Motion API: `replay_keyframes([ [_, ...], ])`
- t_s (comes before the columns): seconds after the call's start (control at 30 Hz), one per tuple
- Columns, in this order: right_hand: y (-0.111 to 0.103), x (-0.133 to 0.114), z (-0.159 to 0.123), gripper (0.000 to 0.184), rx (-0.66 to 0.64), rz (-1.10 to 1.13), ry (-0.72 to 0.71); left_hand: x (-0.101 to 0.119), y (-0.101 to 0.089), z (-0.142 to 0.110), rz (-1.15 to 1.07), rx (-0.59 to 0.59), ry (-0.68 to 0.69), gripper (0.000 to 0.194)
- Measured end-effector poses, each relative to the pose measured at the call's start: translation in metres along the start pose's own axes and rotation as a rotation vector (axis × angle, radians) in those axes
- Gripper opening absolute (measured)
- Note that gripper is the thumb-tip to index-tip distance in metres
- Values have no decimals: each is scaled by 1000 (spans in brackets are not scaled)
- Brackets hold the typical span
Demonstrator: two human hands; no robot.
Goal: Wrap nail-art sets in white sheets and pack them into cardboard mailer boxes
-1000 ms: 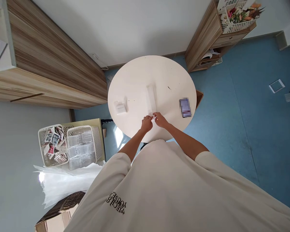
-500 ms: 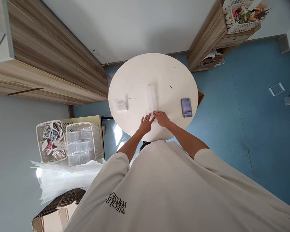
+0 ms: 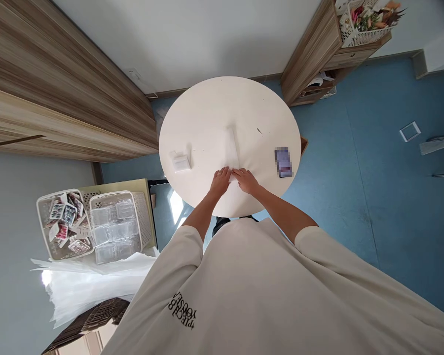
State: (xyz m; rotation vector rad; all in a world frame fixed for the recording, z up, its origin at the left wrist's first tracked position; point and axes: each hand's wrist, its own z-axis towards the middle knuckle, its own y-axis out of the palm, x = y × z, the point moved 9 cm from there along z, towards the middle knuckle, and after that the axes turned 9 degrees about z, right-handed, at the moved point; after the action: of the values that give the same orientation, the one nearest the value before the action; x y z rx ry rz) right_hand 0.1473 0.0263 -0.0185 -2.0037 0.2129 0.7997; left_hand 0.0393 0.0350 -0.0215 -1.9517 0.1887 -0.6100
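Note:
A long narrow white strip (image 3: 232, 144) lies lengthwise on the round white table (image 3: 207, 113), running away from me. My left hand (image 3: 219, 181) and my right hand (image 3: 246, 180) meet at its near end, fingertips touching each other. Both hands have their fingers pressed together on that end of the strip, which is partly hidden under them. A ring shows on my left hand.
A small white box (image 3: 180, 161) sits on the table's left part and a phone (image 3: 283, 161) on its right part. Two white baskets (image 3: 92, 224) of clear packets stand to my left. Wooden cabinets (image 3: 59, 108) line the wall; a wooden shelf (image 3: 314, 59) is at the far right.
My left hand's fingers, spread half a second ago, have closed in on the strip's near end beside my right hand. The strip looks flatter. The view has shifted slightly.

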Motion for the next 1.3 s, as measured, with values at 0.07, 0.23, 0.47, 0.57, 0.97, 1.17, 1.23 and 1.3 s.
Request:
replay_keyframes([
  [0.07,-1,-1,0,65,6,15,16,-2,-1,3,-30,-10,2,70],
  [0.23,-3,-3,6,60,19,-6,26,-5,-7,10,7,-15,45,63],
  [0.47,-11,-5,25,49,32,-25,28,-7,-13,12,-12,-7,6,49],
  [0.57,-11,-12,21,48,9,-14,19,-6,-10,2,-29,-23,-25,45],
  [0.97,9,-12,4,25,-95,93,159,-17,8,-46,-378,-47,-278,33],
  [1.17,7,7,20,21,-69,177,245,-29,14,-39,-433,-1,-407,28],
  [1.23,6,11,20,32,-4,226,270,-30,17,-35,-440,12,-432,27],
  [1.3,5,13,18,41,63,268,300,-32,19,-32,-446,24,-466,27],
])
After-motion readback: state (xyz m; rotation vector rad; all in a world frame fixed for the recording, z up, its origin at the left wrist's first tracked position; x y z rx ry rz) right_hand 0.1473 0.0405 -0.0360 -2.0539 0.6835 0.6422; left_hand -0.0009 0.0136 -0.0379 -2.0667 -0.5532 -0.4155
